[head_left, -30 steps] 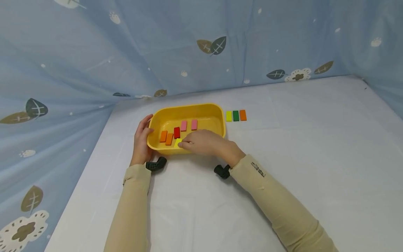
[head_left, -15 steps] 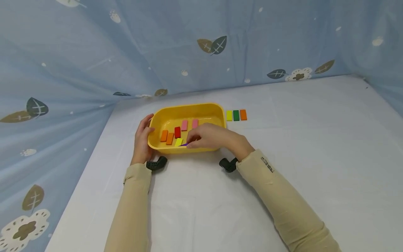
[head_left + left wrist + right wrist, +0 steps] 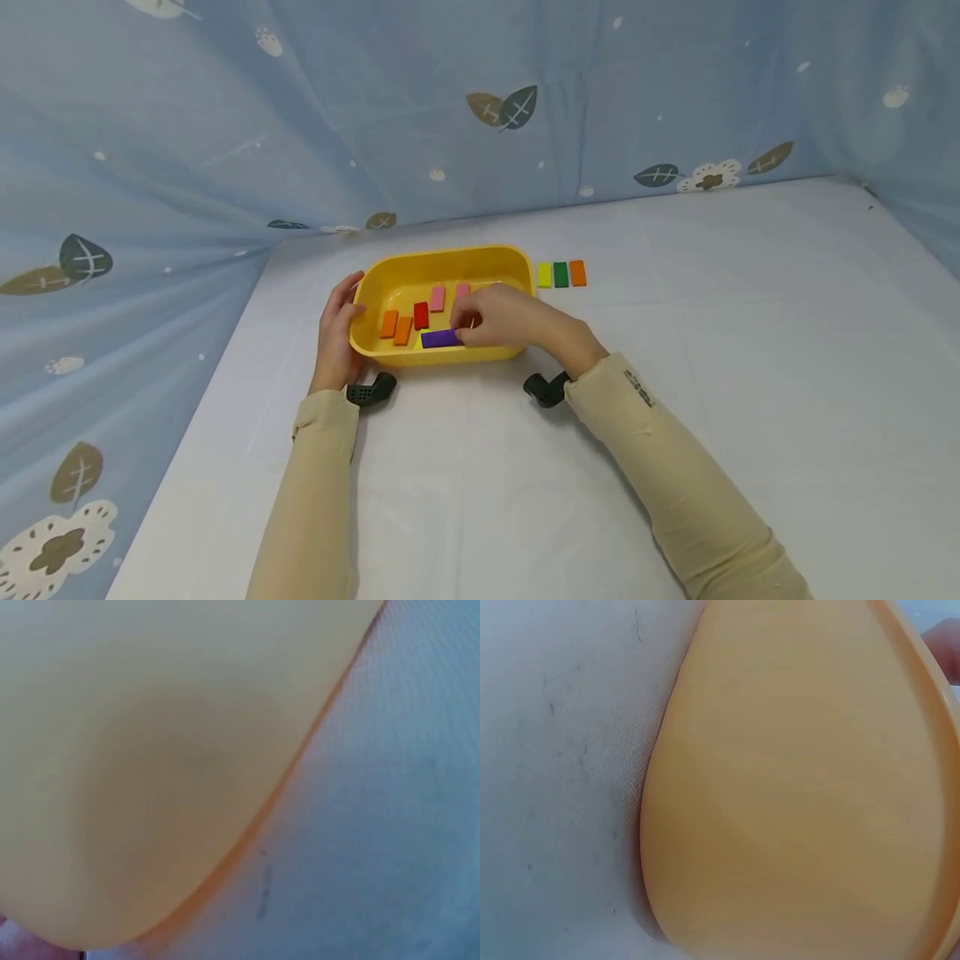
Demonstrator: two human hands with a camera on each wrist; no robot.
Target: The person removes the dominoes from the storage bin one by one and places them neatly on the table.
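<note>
A yellow plastic tub [image 3: 435, 265] stands on the white-covered table, and at its left end my left hand [image 3: 335, 337] holds the rim with thumb and fingers. Inside the front part of the tub, my right hand [image 3: 517, 321] pinches a purple domino-like block [image 3: 439, 338] by its right end. A yellow block [image 3: 418, 342] is partly hidden beneath the purple one. Nearby lie a red block [image 3: 421, 315], two orange blocks [image 3: 395, 327] and two pink blocks [image 3: 438, 298]. Both wrist views are filled mostly by the tub's outer wall [image 3: 172, 765], with a fingertip [image 3: 946, 649] at the right wrist view's edge.
Right of the tub, a yellow block [image 3: 544, 275], a green block [image 3: 561, 275] and an orange block [image 3: 577, 273] lie side by side in a row. A blue leaf-patterned curtain [image 3: 420, 117] hangs behind and to the left. Dark devices [image 3: 372, 390] sit at both wrists.
My right hand has shifted right from the yellow block and now holds the purple block, which has come into view. My left hand and the tub stay put.
</note>
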